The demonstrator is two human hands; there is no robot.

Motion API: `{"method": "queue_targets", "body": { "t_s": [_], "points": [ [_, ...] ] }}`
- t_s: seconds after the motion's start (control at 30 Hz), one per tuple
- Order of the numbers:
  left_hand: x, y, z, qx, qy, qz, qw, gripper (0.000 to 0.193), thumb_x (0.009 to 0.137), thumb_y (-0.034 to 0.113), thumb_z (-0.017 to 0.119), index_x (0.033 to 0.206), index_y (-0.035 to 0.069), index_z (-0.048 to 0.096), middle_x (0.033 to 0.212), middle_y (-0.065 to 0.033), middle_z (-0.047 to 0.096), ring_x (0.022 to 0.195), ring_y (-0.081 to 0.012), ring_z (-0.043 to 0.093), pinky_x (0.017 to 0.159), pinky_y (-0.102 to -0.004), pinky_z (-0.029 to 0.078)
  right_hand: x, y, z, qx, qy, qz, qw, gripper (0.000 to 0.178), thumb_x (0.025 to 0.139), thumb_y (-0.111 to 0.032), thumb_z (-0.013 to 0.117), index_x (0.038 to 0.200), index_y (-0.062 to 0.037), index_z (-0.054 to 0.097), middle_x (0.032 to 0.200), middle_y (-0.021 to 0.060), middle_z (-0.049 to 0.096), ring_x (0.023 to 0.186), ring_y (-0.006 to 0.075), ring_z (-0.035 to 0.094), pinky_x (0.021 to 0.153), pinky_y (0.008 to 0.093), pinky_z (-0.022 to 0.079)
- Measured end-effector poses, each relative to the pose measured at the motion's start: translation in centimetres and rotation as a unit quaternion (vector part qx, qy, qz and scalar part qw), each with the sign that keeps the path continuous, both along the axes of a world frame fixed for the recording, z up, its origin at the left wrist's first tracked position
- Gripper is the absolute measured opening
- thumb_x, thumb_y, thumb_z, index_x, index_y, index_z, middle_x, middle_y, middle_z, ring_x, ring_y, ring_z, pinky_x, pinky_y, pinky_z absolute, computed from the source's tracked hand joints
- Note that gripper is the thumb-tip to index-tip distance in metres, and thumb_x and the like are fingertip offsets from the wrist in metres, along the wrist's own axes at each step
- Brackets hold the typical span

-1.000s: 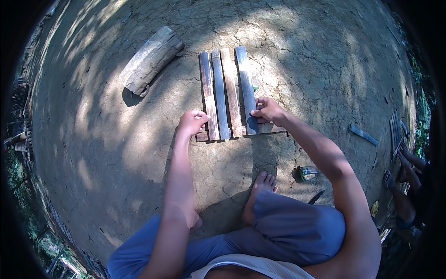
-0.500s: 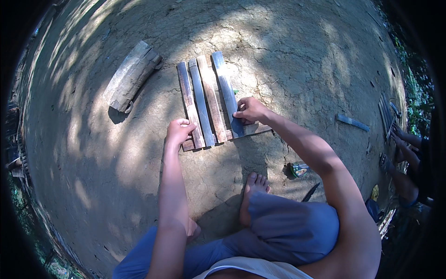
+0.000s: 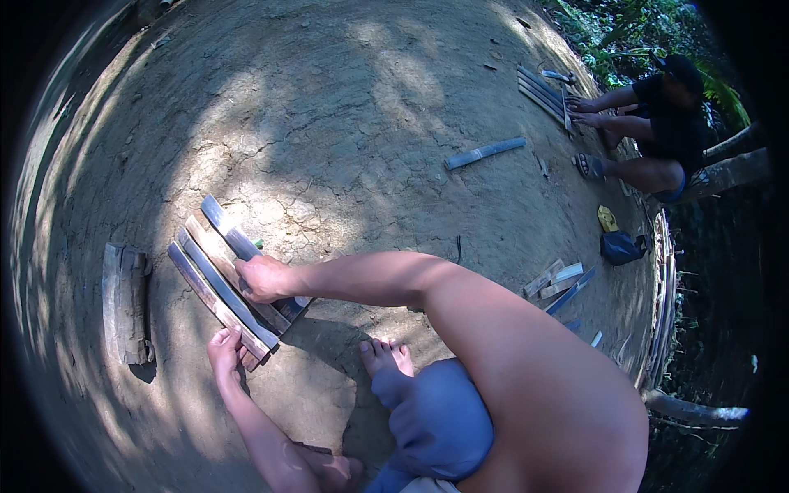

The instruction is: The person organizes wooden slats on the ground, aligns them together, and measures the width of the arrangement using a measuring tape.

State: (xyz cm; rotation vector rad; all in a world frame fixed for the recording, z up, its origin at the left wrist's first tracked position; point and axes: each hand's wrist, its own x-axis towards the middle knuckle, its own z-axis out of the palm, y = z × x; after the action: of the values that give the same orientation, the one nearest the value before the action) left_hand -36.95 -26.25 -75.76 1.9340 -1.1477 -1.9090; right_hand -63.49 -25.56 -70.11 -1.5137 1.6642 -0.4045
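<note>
Several bamboo strips (image 3: 215, 267), some bluish and some brown, lie side by side on the dirt at the left. Their near ends rest across a wooden crosspiece (image 3: 249, 358), mostly hidden beneath them. With its fingers closed, my left hand (image 3: 223, 349) pinches the near part of the leftmost brown strip. My right hand (image 3: 261, 278) reaches across from the right, its fingers curled around the rightmost bluish strip (image 3: 238, 240) partway along its length. The hand itself covers part of that strip and its neighbour.
A split log (image 3: 123, 304) lies left of the strips. A loose bamboo piece (image 3: 485, 153) is on the ground ahead. At far right a seated person (image 3: 670, 123) handles similar strips (image 3: 542, 90) near a hammer (image 3: 559, 76). Wood offcuts (image 3: 559, 279) and a dark bag (image 3: 620, 246) lie at right.
The view has swung to the right, bringing the other person fully into sight. My right hand has moved farther up the strips from their near end. My left hand stays at the leftmost strip.
</note>
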Motion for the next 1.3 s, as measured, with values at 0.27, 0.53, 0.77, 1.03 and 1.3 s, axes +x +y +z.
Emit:
{"method": "queue_targets", "body": {
  "t_s": [0.27, 0.53, 0.77, 1.03, 1.3],
  "points": [
    [1.8, -0.2, -0.8, -0.018, -0.024, -0.011, 0.999, 0.027, 0.095, 0.034, 0.075, 0.101, 0.009, 0.068, 0.09, 0.0004, 0.072, 0.076, -0.0096, 0.067, 0.066, -0.0221, 0.052, -1.8, 6.5, 3.4, -0.144, -0.101, -0.071, 0.982, 0.035, 0.088, -0.022, 0.068, 0.114, -0.0012, 0.058, 0.092, 0.0226, 0.07, 0.087, 0.0409, 0.069, 0.076, 0.0494, 0.054],
    [3.7, -1.9, -1.4, -0.045, -0.086, -0.085, 0.992, 0.045, 0.092, 0.048, 0.075, 0.085, 0.006, 0.063, 0.078, -0.0048, 0.068, 0.064, -0.0102, 0.065, 0.052, -0.0198, 0.051, -1.7, 34.8, 7.6, 0.02, -0.125, -0.343, 0.931, 0.028, 0.095, -0.023, 0.067, 0.119, -0.007, 0.068, 0.097, 0.0137, 0.075, 0.086, 0.0221, 0.073, 0.078, 0.035, 0.056],
    [4.2, -5.7, -0.4, -0.118, -0.078, -0.063, 0.988, 0.046, 0.093, 0.047, 0.074, 0.078, 0.007, 0.059, 0.073, -0.0055, 0.065, 0.055, -0.0125, 0.062, 0.044, -0.0221, 0.046, -1.6, 50.2, 10.9, 0.144, -0.239, -0.481, 0.831, 0.026, 0.089, -0.027, 0.076, 0.101, -0.0046, 0.074, 0.082, 0.003, 0.073, 0.078, 0.009, 0.065, 0.074, 0.0302, 0.051],
    [3.1, -4.2, 1.9, -0.111, -0.091, -0.065, 0.988, 0.042, 0.094, 0.047, 0.072, 0.09, 0.006, 0.063, 0.082, -0.0054, 0.067, 0.069, -0.0135, 0.066, 0.057, -0.0241, 0.052, -21.5, 64.3, 1.7, 0.15, 0.356, -0.783, 0.488, 0.079, 0.088, -0.036, 0.072, 0.154, -0.0141, 0.033, 0.126, 0.0226, 0.064, 0.119, 0.0397, 0.062, 0.099, 0.0467, 0.049],
    [6.4, -2.7, 2.6, -0.075, -0.13, -0.003, 0.989, 0.046, 0.095, 0.048, 0.071, 0.109, 0.004, 0.064, 0.096, -0.0066, 0.069, 0.078, -0.0144, 0.066, 0.065, -0.0249, 0.052, -23.2, 66.8, 0.4, 0.133, 0.3, -0.799, 0.505, 0.082, 0.089, -0.037, 0.069, 0.156, -0.0133, 0.028, 0.135, 0.0258, 0.061, 0.124, 0.0422, 0.059, 0.105, 0.0487, 0.046]
  ]
}}
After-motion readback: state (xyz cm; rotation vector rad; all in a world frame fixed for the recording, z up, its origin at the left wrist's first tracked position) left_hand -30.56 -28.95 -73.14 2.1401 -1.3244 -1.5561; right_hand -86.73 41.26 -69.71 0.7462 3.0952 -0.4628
